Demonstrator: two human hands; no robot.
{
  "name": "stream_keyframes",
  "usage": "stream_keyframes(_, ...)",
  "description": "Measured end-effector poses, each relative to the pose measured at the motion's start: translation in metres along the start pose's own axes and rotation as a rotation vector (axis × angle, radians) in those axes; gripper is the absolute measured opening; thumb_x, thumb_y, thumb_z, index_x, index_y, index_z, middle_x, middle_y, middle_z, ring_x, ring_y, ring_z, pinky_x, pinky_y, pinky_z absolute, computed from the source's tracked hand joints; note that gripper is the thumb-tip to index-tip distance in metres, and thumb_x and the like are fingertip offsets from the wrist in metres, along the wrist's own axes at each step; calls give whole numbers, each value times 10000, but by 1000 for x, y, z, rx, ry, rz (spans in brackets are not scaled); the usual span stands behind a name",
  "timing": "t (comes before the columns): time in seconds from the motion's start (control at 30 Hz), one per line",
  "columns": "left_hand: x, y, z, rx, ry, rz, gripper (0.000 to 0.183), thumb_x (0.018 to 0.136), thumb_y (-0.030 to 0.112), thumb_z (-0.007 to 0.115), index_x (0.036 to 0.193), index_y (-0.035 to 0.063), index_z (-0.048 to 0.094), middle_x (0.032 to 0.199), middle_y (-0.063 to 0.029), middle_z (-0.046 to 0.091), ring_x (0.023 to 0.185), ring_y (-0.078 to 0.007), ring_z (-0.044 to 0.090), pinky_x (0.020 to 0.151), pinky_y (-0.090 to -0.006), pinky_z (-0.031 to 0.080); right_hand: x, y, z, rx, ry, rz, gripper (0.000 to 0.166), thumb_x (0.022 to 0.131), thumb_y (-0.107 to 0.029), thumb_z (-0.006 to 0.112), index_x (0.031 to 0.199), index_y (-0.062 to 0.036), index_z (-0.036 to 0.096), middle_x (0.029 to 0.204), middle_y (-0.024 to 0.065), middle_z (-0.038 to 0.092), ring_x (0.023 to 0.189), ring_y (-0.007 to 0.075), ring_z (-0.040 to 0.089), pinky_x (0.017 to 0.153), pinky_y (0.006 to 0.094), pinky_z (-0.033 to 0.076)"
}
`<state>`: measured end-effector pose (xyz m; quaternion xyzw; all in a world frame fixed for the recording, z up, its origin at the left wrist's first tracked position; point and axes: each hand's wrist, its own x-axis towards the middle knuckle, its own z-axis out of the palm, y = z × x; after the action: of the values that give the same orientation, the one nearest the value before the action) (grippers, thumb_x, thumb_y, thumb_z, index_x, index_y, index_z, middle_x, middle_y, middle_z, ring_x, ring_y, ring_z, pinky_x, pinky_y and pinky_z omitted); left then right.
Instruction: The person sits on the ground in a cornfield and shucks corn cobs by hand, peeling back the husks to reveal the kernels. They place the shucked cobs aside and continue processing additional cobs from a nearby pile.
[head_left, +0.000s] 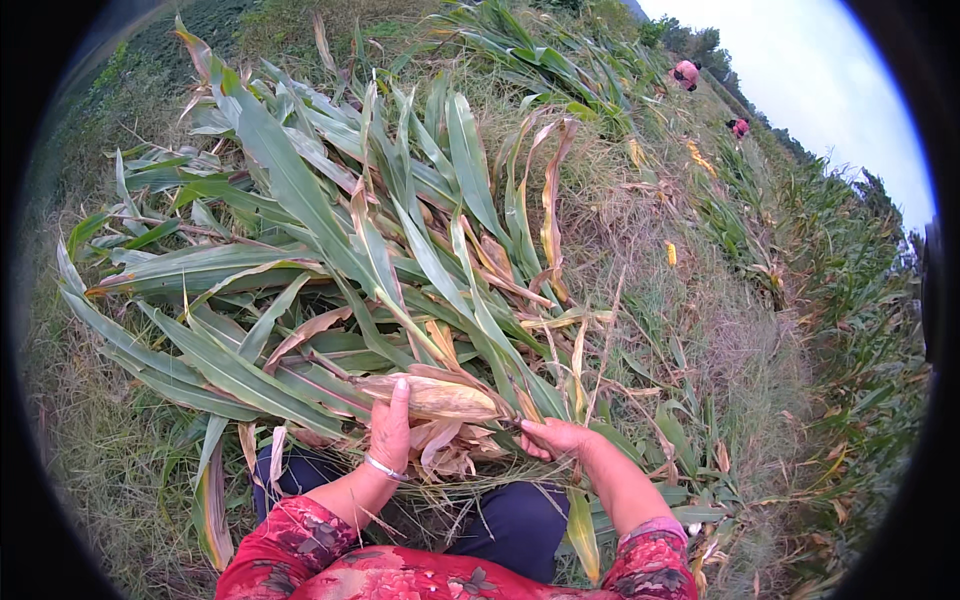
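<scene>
My left hand (391, 431), with a bracelet at the wrist, grips a corn ear in dry husk (431, 397) near its left end, the thumb on top. At the ear's right end, my right hand (551, 439) pinches the stalk or husk base between thumb and fingers. The ear lies across the near edge of a large heap of cut corn stalks (300, 202) with green and browning leaves. Loose dry husks (457, 446) hang just below the ear, above my knees.
Bare yellow corn cobs (671, 253) lie on the dry grass to the right, with more (700, 157) farther off. Another stalk pile (547, 64) lies beyond. Two people, one (685, 75) nearer than the other (739, 127), bend in the distance. Standing corn plants (855, 330) line the right side.
</scene>
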<state>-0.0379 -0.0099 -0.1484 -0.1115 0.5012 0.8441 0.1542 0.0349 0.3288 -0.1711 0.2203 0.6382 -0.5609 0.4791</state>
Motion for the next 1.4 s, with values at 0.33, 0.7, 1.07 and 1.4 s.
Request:
stream_keyframes(0.33,12,-40,-6,528,-186,115,494,889,243,771,1244,-27,558,1135,-143,697,1018,-227,687,911,-346,529,59,-54,58,-1163,523,-270,573,858,-348,708,1278,-17,503,1193,216,644,1109,398,631,943,472,516)
stream_keyframes(0.7,26,-74,8,584,-200,115,253,959,44,631,1190,-54,593,987,-76,699,810,-124,662,740,-269,559,42,-80,78,-1062,550,-645,444,806,-249,739,1167,-54,569,1076,182,657,1020,388,643,878,482,528)
stream_keyframes(1.07,19,-65,25,156,-225,83,75,936,23,697,971,14,630,895,-11,674,785,-65,618,743,-217,518,11,-94,83,-916,542,-877,315,921,-245,633,1168,-50,629,1043,169,668,968,387,651,841,470,534)
stream_keyframes(1.4,18,-62,26,163,-352,-12,134,904,16,744,989,29,641,883,21,664,765,-48,613,713,-203,508,-9,-108,73,-1207,458,-835,218,916,-265,624,936,-49,648,934,137,668,911,350,666,786,466,552)
